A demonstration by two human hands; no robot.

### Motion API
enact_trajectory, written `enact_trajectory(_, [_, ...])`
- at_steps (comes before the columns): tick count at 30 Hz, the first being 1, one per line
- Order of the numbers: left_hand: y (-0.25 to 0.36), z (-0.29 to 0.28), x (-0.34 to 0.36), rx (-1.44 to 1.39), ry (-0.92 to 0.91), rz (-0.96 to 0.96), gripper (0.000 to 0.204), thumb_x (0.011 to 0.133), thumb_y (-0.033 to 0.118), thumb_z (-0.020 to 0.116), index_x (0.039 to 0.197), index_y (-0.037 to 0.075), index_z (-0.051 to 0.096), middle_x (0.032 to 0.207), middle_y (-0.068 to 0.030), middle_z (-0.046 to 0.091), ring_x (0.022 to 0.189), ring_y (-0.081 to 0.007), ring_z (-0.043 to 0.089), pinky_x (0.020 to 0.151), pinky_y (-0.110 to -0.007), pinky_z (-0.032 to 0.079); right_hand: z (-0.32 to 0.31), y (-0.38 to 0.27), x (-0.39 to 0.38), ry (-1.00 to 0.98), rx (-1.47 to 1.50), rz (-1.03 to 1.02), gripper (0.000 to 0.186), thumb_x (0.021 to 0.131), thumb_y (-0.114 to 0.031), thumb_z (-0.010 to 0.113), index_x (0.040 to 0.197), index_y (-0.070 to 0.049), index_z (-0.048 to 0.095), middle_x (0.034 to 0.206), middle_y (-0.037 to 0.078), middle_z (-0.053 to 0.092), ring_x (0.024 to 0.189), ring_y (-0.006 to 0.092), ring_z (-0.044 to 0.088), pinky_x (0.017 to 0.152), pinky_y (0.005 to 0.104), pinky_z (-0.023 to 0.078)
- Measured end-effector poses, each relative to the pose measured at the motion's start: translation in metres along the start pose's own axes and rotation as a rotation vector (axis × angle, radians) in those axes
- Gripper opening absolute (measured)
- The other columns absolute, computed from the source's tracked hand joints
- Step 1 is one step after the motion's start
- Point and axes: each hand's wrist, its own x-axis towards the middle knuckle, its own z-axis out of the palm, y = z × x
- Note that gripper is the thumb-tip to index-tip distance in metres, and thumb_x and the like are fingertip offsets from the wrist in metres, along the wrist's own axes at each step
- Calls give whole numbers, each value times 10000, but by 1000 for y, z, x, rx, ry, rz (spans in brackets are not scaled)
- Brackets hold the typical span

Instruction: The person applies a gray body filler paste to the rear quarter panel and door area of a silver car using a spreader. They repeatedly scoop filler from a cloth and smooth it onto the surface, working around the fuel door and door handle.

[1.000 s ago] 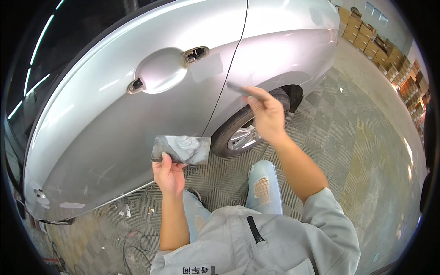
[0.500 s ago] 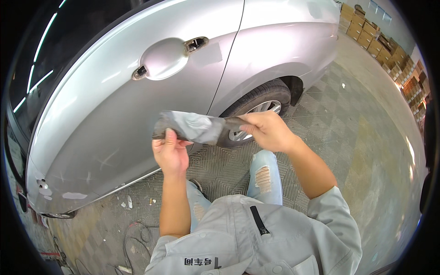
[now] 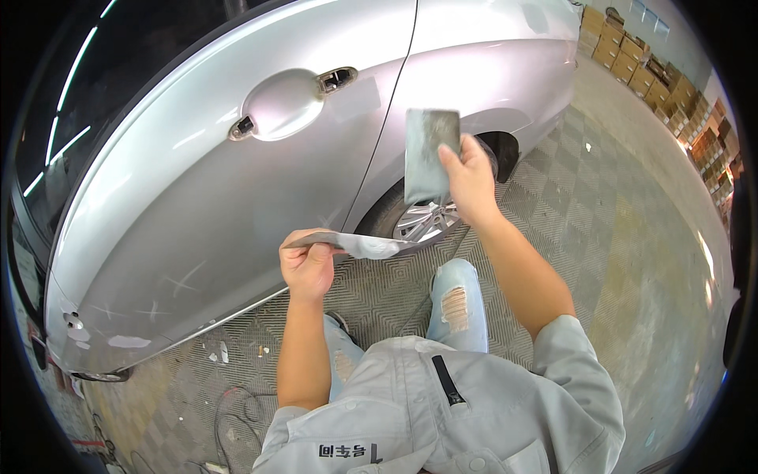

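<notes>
The left hand was closed on one end of a thin palette plate, thumb and fingers pinched together across it, and we saw the plate tipped almost edge-on. Grey-white paste sat on its far half; we judged the end grip to be a way of keeping the skin off the paste. The right hand was likewise closed, thumb flat on the near face of a rectangular spreader and fingers behind, at its right side. We took this side hold as leaving the other three edges bare. The spreader's lower edge stood apart from the plate's tip, with a narrow gap between.

Beyond the hands we noted the wheel, behind both tools in this view, and the silver car door, to the left. The door bore two handle openings, a front one and a rear one, and pale scratch marks. The door's lower edge curved near the left forearm, whereas patterned floor gave the right arm wide room outward.
</notes>
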Motion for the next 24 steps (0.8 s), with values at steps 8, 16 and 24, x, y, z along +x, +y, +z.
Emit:
enact_trajectory(8, [7, -23, -43, -90, 346, -136, 167, 865, 95, 579, 1000, 0, 556, 905, -114, 631, 761, -225, 640, 616, -347, 564, 46, -2, 49, 103, -319, -293, 175, 852, -133, 536, 960, 5, 537, 713, 128, 609, 625, 183, 565, 606, 322, 442])
enact_trajectory(16, [22, -54, -65, -5, 296, -161, 282, 876, 186, 572, 1106, 40, 501, 1000, -94, 616, 864, -226, 625, 664, -343, 548, 62, -1, 51, 105, -327, -307, 176, 846, -138, 525, 949, 5, 532, 707, 138, 604, 622, 222, 570, 613, 346, 445])
enact_trajectory(24, [22, -48, -64, -17, 422, -141, 227, 870, 120, 575, 1061, 8, 526, 941, -114, 628, 764, -216, 641, 604, -328, 566, 62, 1, 52, 117, -348, -319, 185, 843, -138, 527, 956, 9, 528, 694, 138, 598, 608, 223, 563, 603, 346, 441])
